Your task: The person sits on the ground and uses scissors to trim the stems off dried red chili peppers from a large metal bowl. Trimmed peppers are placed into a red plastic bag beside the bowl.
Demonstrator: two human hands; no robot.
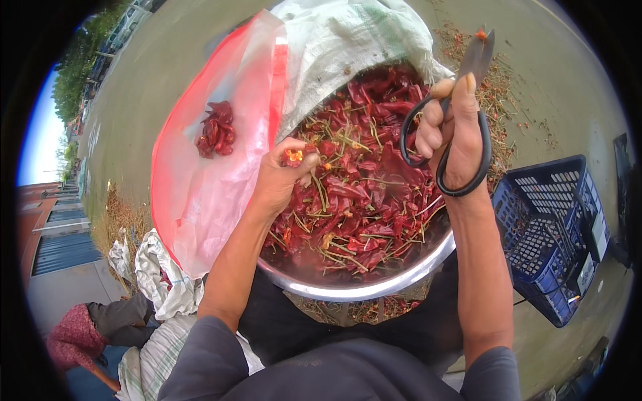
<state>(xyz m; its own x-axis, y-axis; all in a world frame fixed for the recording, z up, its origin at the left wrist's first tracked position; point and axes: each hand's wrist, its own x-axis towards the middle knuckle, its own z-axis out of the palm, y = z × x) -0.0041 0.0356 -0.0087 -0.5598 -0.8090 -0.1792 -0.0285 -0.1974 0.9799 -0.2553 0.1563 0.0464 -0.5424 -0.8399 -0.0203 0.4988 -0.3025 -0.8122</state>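
Observation:
My left hand (285,173) grips a red chili pepper (293,157) whose cut end shows orange inside. Below it, a round metal basin (371,290) is heaped with dried red chili peppers (396,165) and loose green stems (351,142). At the basin's right side my right hand (454,125) holds scissors (476,57) with black loop handles, blades pointing up and away from me. The blades look closed together, and an orange-red scrap clings near their tip. A white woven sack (346,35) lies over the basin's far side, peppers spilling from under it.
Left of the basin, a red-edged pinkish bag (220,200) carries a small pile of peppers (218,130). A blue plastic crate (546,175) stands at right. Stem scraps (496,95) litter the ground. Another person (77,331) bends near white sacks (163,275) at lower left.

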